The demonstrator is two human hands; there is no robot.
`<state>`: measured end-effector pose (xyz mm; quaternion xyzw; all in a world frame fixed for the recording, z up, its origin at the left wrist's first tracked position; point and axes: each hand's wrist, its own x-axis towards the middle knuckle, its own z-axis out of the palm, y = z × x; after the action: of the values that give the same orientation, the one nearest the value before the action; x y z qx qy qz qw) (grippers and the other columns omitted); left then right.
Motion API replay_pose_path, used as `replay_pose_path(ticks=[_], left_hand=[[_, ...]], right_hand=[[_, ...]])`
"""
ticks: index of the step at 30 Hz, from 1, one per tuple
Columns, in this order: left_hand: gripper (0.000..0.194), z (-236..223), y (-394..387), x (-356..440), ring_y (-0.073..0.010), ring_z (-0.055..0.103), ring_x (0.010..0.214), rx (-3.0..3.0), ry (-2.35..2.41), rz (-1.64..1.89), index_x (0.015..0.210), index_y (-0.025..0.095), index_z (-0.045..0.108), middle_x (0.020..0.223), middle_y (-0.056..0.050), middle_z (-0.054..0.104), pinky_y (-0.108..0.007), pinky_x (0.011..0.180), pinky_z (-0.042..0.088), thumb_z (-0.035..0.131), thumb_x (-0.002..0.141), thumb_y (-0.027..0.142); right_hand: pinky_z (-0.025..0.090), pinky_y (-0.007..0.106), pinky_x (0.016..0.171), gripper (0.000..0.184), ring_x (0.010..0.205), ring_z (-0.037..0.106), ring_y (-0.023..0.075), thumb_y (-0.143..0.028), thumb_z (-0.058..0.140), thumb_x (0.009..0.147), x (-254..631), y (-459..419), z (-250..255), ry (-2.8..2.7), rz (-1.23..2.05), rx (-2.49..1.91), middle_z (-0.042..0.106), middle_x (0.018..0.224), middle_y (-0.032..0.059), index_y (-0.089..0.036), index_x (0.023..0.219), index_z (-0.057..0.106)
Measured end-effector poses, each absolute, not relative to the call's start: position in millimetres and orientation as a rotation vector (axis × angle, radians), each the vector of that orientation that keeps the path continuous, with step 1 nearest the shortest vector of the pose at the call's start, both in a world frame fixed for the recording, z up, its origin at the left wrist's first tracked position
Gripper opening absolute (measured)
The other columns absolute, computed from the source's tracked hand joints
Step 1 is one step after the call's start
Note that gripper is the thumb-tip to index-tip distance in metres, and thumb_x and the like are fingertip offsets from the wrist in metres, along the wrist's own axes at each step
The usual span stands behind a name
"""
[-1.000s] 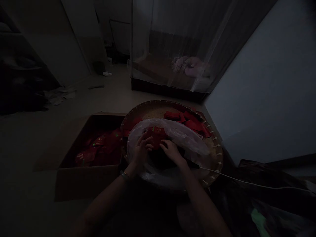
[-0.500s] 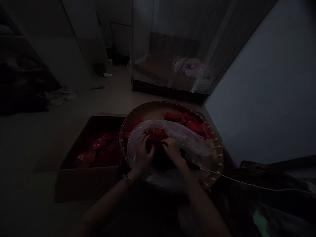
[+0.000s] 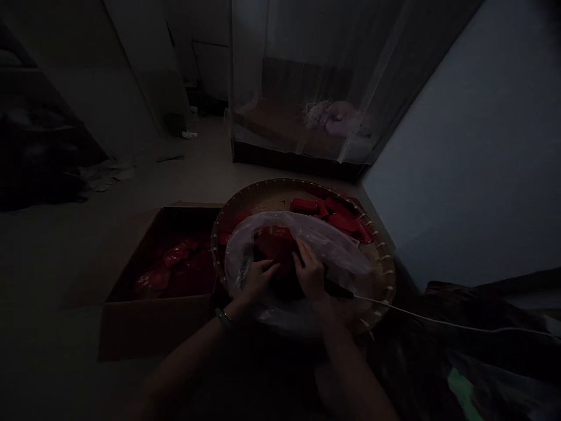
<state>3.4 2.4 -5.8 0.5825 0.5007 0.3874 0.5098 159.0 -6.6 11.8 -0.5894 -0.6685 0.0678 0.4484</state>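
Observation:
The scene is very dark. Red packets (image 3: 280, 231) with gold markings lie inside a clear plastic bag (image 3: 346, 248), whose mouth is spread over a round woven bamboo tray (image 3: 272, 203). My left hand (image 3: 258, 279) is at the bag's near left, its thumb and forefinger apart and pointing right. At the packets' right edge is my right hand (image 3: 311, 273), with fingers stretched forward and thumb apart. Whether either hand touches a packet is hard to make out. A dark object with a white cord (image 3: 416, 316) lies under my right wrist.
More red packets (image 3: 344, 221) are heaped at the tray's far right. A cardboard box (image 3: 153, 327) with red packets inside stands to the left. Beyond are a netted bed (image 3: 302, 152) and, rightward, a pale wall (image 3: 473, 146). Dark items lie lower right.
My left hand has drawn back slightly toward me, and its fingers have come off the packets' left side. The right hand has turned, with its fingers now stretched forward.

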Motion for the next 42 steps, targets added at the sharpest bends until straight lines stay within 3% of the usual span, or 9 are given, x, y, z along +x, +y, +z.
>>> replay_pose_path(ticks=[4, 9, 14, 20, 26, 30, 35, 38, 42], left_hand=[[0.025, -1, 0, 3, -0.0144, 0.056, 0.063, 1.441, 1.231, 0.904, 0.075, 0.013, 0.070, 0.067, -0.001, 0.066, -0.021, 0.056, 0.039, 0.058, 0.077, 0.035], [0.020, -2, -3, 3, -0.0181, 0.061, 0.074, 1.534, 1.278, 0.949, 0.086, 0.016, 0.071, 0.084, -0.005, 0.071, -0.025, 0.066, 0.043, 0.061, 0.076, 0.031], [0.025, -7, 1, 1, -0.0185, 0.063, 0.073, 1.335, 1.263, 1.088, 0.083, 0.016, 0.069, 0.079, -0.004, 0.070, -0.026, 0.065, 0.047, 0.065, 0.072, 0.037], [0.029, -5, 6, -1, -0.0200, 0.066, 0.081, 1.143, 1.098, 1.134, 0.087, 0.016, 0.071, 0.085, -0.005, 0.072, -0.030, 0.076, 0.050, 0.071, 0.064, 0.034], [0.032, -4, 5, 1, -0.0238, 0.066, 0.087, 1.228, 1.059, 0.972, 0.091, 0.016, 0.073, 0.090, -0.007, 0.073, -0.033, 0.078, 0.051, 0.065, 0.072, 0.040], [0.033, -6, 3, 1, -0.0240, 0.064, 0.095, 1.334, 1.149, 1.064, 0.103, 0.016, 0.068, 0.101, -0.009, 0.070, -0.036, 0.084, 0.050, 0.057, 0.081, 0.039], [0.058, -3, -7, -1, -0.0278, 0.044, 0.123, 2.191, 1.170, 1.152, 0.130, 0.023, 0.049, 0.132, -0.009, 0.053, -0.046, 0.101, 0.037, 0.067, 0.076, 0.034], [0.059, -5, -11, 0, -0.0308, 0.043, 0.119, 2.579, 1.080, 0.903, 0.131, 0.024, 0.049, 0.129, -0.010, 0.056, -0.049, 0.096, 0.039, 0.067, 0.075, 0.026], [0.052, -14, -7, 3, -0.0265, 0.050, 0.104, 2.569, 1.018, 0.919, 0.125, 0.019, 0.052, 0.118, -0.010, 0.062, -0.043, 0.088, 0.045, 0.062, 0.074, 0.014]], right_hand=[[0.045, 0.039, 0.093, 0.029, 0.102, 0.058, 0.0231, -0.035, 0.045, 0.090, 163, -6, 14, -1.610, 0.133, -1.448, 0.064, 0.107, 0.0126, -0.019, 0.101, 0.066], [0.047, 0.037, 0.080, 0.021, 0.084, 0.055, 0.0216, -0.035, 0.056, 0.084, 175, -8, 30, -1.635, 0.032, -1.558, 0.058, 0.086, 0.0089, -0.019, 0.075, 0.066], [0.048, 0.033, 0.075, 0.017, 0.079, 0.060, 0.0186, -0.026, 0.050, 0.087, 179, -18, 32, -1.761, 0.186, -1.290, 0.066, 0.080, 0.0058, -0.019, 0.080, 0.065], [0.052, 0.030, 0.072, 0.021, 0.077, 0.065, 0.0189, -0.033, 0.057, 0.080, 172, -26, 10, -1.521, 0.670, -1.361, 0.070, 0.084, 0.0050, -0.018, 0.091, 0.065], [0.052, 0.036, 0.076, 0.030, 0.081, 0.066, 0.0228, -0.040, 0.064, 0.072, 165, -28, 5, -1.373, 1.061, -1.366, 0.073, 0.085, 0.0064, -0.016, 0.089, 0.070], [0.053, 0.035, 0.063, 0.045, 0.074, 0.065, 0.0220, -0.050, 0.060, 0.073, 168, -30, -1, -1.293, 1.229, -1.340, 0.072, 0.089, 0.0072, -0.015, 0.100, 0.068], [0.048, 0.041, 0.085, 0.055, 0.091, 0.062, 0.0250, -0.063, 0.056, 0.073, 175, -32, -1, -1.324, 1.268, -1.367, 0.071, 0.094, 0.0075, -0.016, 0.097, 0.068], [0.043, 0.042, 0.093, 0.056, 0.098, 0.060, 0.0251, -0.066, 0.051, 0.076, 175, -36, 2, -1.351, 1.342, -1.407, 0.070, 0.096, 0.0070, -0.017, 0.095, 0.068], [0.043, 0.040, 0.092, 0.052, 0.097, 0.059, 0.0234, -0.066, 0.052, 0.076, 175, -41, -1, -1.255, 1.398, -1.356, 0.070, 0.095, 0.0060, -0.019, 0.092, 0.068]])
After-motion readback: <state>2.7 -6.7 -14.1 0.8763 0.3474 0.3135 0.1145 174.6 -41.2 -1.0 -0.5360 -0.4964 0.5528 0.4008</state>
